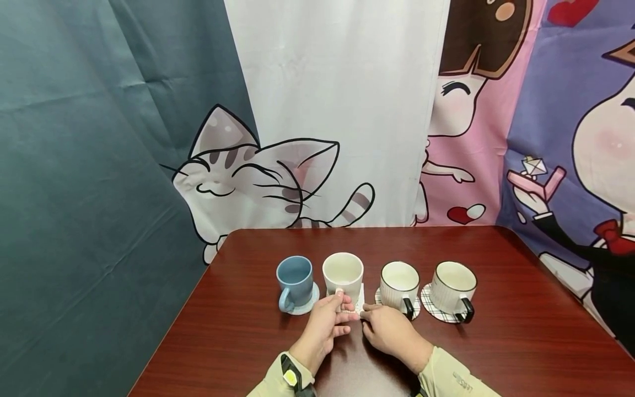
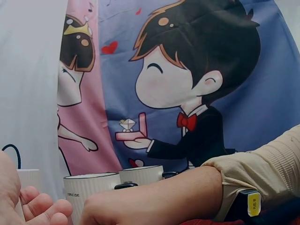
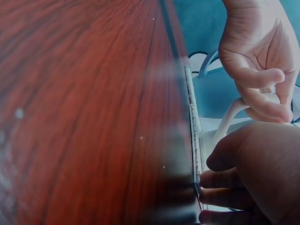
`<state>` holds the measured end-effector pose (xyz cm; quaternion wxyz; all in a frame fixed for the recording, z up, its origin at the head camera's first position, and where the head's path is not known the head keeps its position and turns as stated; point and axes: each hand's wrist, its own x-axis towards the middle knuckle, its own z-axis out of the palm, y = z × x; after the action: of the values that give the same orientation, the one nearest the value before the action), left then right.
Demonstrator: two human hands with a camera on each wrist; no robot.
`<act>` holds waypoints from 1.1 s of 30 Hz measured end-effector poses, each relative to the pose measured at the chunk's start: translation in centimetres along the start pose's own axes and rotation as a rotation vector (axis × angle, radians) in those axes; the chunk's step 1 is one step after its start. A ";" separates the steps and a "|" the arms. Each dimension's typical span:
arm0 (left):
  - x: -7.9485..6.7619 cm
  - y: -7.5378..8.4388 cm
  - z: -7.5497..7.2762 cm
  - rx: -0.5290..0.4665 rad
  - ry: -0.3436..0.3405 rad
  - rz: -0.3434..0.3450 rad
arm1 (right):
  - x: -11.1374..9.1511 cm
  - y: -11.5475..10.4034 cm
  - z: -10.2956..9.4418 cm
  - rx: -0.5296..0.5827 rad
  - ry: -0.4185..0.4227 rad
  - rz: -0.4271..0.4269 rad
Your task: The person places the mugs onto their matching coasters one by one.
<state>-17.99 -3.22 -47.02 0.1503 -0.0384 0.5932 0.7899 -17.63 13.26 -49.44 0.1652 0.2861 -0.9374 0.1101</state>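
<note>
A white mug (image 1: 343, 270) stands on a white coaster (image 1: 361, 300) with a lacy edge. My left hand (image 1: 324, 324) holds the mug's handle (image 3: 230, 117) between thumb and fingers, its palm turned inward. Close beside it, my right hand (image 1: 389, 330) has its thumb and fingertips at the near right corner of that coaster, pinching the edge. In the right wrist view the right fingers (image 3: 222, 179) meet the coaster's rim just above the tabletop. Part of the coaster is hidden beneath the mug and the left hand.
To the left, a blue mug (image 1: 295, 278) sits on a light blue round coaster (image 1: 310, 304). On the right are two ribbed cream mugs with black handles, the nearer one (image 1: 399, 284) and the outer one (image 1: 452, 284), on checked coasters. A printed curtain (image 1: 342, 82) hangs behind the red-brown table (image 1: 238, 342).
</note>
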 end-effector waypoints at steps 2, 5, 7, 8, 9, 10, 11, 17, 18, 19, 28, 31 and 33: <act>-0.1 0.0 0.0 0.012 -0.005 0.001 | 0.0 0.0 0.0 -0.003 0.002 0.000; -0.2 0.0 0.1 0.023 -0.007 0.005 | 0.0 0.1 0.0 -0.008 -0.004 0.002; -0.4 0.0 0.2 0.030 -0.005 0.008 | 0.0 0.1 0.0 -0.009 -0.010 0.006; -0.5 0.0 0.3 0.035 -0.004 0.008 | 0.0 0.1 0.0 -0.008 -0.012 0.007; -0.5 0.0 0.3 0.036 -0.002 0.004 | -0.1 0.1 0.0 -0.006 -0.015 0.011; -0.6 -0.1 0.3 0.040 -0.001 0.002 | -0.1 0.1 0.0 -0.002 -0.018 0.015; -0.6 -0.1 0.3 0.043 0.000 -0.004 | -0.1 0.0 0.0 0.002 -0.021 0.019; -0.7 -0.1 0.1 0.111 -0.019 0.016 | -0.2 0.0 0.0 -0.001 -0.023 0.027; -0.7 0.0 0.1 0.133 -0.025 0.026 | -0.2 0.0 0.0 -0.003 -0.020 0.026; -0.7 0.1 0.0 0.154 -0.028 0.033 | -0.2 0.0 0.0 -0.008 -0.018 0.025; -0.3 0.9 -0.4 0.326 -0.055 0.082 | -0.1 0.1 -0.1 0.001 -0.001 0.024; -0.3 0.8 -0.5 0.340 -0.056 0.083 | -0.2 0.0 0.1 0.005 -0.016 0.022; -0.3 0.7 -0.6 0.345 -0.060 0.090 | -0.2 0.0 0.2 0.002 -0.018 0.023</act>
<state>-18.02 -3.99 -46.44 0.1365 0.0381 0.7163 0.6832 -17.50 13.32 -49.66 0.1552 0.2766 -0.9419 0.1105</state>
